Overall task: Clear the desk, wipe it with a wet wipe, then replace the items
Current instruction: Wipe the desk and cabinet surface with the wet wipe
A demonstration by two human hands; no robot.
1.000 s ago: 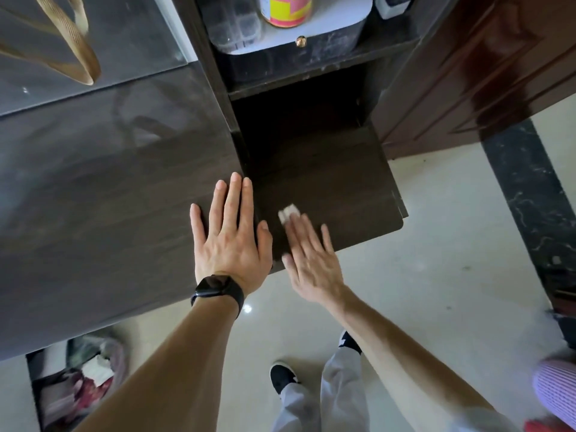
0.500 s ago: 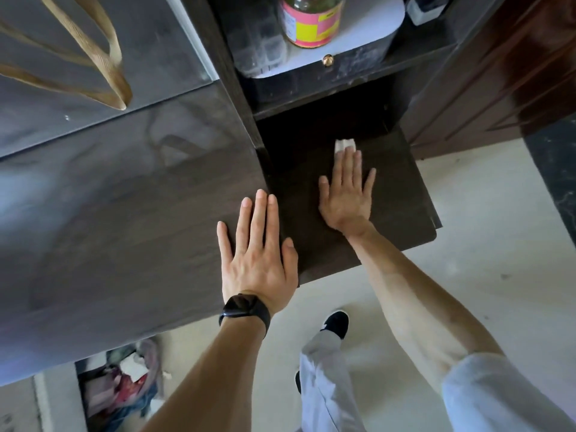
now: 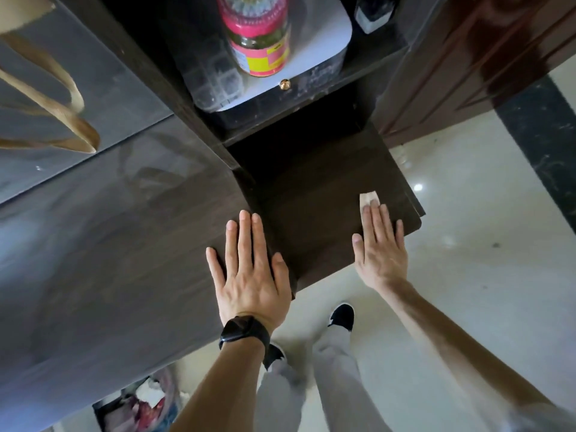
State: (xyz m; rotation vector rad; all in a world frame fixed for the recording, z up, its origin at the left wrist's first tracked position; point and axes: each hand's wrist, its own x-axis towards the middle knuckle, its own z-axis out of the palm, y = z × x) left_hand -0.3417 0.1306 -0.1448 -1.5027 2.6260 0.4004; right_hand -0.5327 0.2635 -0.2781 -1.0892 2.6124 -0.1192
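Note:
The dark wooden desk [image 3: 103, 260] fills the left and centre, with a lower dark shelf [image 3: 318, 194] to its right. My left hand [image 3: 249, 269], with a black watch at the wrist, lies flat with spread fingers on the desk's front right corner. My right hand [image 3: 380, 247] presses flat on the shelf near its front right corner. A folded white wet wipe [image 3: 367, 199] is under its fingers, with only the tip showing beyond the fingertips.
A jar with a pink and yellow label [image 3: 258, 39] stands on a white drawer box [image 3: 314, 54] with a gold knob on the upper shelf. A tan strap [image 3: 56, 98] lies on the glass at left. A bin with rubbish [image 3: 140, 403] sits below the desk.
My right hand has slid the wipe from the back of the shelf toward its front right corner. My left hand has stayed flat on the desk corner.

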